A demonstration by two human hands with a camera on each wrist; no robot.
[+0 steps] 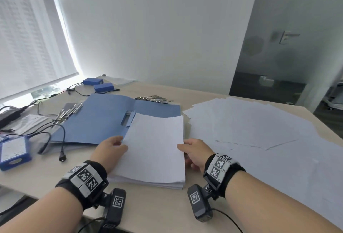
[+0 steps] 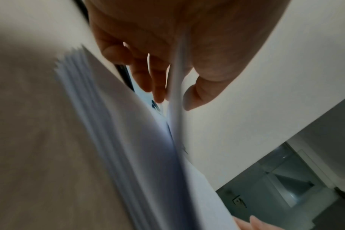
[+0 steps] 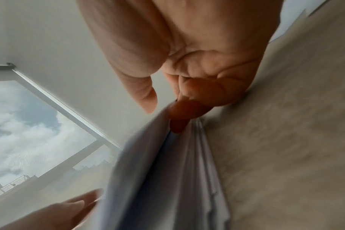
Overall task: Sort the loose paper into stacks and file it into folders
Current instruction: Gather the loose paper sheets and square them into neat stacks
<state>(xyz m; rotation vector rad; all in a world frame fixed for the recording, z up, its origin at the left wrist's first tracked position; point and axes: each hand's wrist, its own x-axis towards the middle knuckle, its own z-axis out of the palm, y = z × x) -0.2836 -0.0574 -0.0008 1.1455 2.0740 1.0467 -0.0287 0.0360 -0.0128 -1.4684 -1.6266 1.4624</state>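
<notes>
The tabletop (image 1: 161, 206) carries everything, and the largest thing on it is the loose paper (image 1: 259, 130), fanned out in an untidy overlapping spread along the right side toward the far right corner. Single sheets like these are light and limp; they will slide over one another and curl if lifted by one edge, so they are best swept together flat and taken up from two opposite sides.

Next in size is the open blue folder (image 1: 96, 121), lying flat left of centre toward the far edge, its flap slot showing and metal clips beside it. It looks thin and bendy, so it should stay on the tabletop while paper goes in.

The squared stack (image 1: 154, 151) sits at the near edge, middle, its far corner overlapping the folder. Together the sheets have some weight and stiffness, yet the pile can still shear and fan apart, as the stepped edges in the wrist views suggest. Holding both long sides at once seems the safest way to move it.

The left hand (image 1: 111, 151) has the upper sheets at the stack's left edge pinched between thumb and fingers (image 2: 158, 87). The right hand (image 1: 194, 152) does the same on the right edge, thumb on top, curled fingers (image 3: 189, 112) tucked under.
</notes>
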